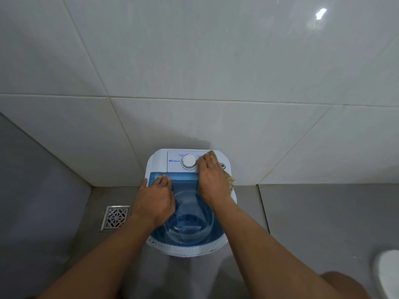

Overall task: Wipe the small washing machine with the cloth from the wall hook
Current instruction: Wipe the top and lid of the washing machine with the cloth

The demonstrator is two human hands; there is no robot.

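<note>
The small white washing machine (158, 161) stands on the floor against the tiled wall, with a see-through blue lid (187, 223) and a white round dial (189, 161) on its back control panel. My right hand (212, 180) presses a tan cloth (230, 181) flat onto the panel just right of the dial; most of the cloth is hidden under the hand. My left hand (154, 200) rests on the lid's left side, fingers bent over its back edge and thumb on the machine's left rim.
A square metal floor drain (115, 217) lies left of the machine. White wall tiles (194, 72) rise directly behind it. A white rounded object (387, 272) shows at the bottom right edge. My knee (343, 285) is at the lower right.
</note>
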